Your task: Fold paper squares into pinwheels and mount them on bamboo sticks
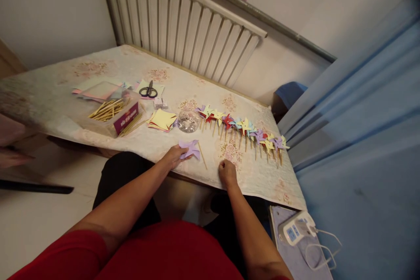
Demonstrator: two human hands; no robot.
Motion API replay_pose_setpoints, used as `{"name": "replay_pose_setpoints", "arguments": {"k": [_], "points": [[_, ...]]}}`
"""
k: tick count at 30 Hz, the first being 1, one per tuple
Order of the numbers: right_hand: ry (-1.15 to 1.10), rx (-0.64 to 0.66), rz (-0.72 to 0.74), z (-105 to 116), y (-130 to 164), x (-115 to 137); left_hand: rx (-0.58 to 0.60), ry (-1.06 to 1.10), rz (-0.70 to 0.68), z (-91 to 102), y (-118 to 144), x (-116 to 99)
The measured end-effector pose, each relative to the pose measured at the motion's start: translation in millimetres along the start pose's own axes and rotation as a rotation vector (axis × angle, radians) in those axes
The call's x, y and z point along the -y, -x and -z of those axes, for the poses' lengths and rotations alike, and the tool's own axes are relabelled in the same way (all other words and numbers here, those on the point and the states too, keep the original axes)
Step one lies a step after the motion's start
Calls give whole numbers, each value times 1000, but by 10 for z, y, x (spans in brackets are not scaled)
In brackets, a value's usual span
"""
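Tablecloth point(256, 179), lilac pinwheel point(189, 149), seemingly in left hand point(175, 156)

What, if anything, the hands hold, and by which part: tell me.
The left hand holds the purple paper pinwheel by its left edge; whether the curled right hand holds anything cannot be told.

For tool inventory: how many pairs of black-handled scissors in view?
1: black-handled scissors, on pale paper sheets, beyond the yellow-topped paper stack. Others could be hidden under papers.

2 arms point(131, 198) stretched forward; left fingers point(180, 151) pinched, right fingers point(223, 167) curled in.
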State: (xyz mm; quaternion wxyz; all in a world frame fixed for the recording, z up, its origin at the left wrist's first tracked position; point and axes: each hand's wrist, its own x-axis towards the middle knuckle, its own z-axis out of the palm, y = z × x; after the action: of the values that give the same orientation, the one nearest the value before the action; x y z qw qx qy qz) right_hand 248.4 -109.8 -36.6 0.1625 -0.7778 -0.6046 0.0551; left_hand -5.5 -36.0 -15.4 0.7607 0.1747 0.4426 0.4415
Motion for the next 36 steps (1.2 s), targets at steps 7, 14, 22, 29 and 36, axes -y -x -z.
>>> {"name": "replay_pose_setpoints", "arguments": {"k": [7,14,22,29,36], "points": [[-12,23,-42,36,-18,17,-18,-3,-7,-25,18,-20],[2,-10,2,12,17,17,-50,-26,0,-49,15,-40],[-16,-28,47,3,73,7,2,-42,-61,-262,256,-101],[-470,-77,-145,84,109,71,84,-26,-142,-507,597,-208],[-846,-267,-207,486,129,459,98,-68,-213,-666,879,-273]]}}
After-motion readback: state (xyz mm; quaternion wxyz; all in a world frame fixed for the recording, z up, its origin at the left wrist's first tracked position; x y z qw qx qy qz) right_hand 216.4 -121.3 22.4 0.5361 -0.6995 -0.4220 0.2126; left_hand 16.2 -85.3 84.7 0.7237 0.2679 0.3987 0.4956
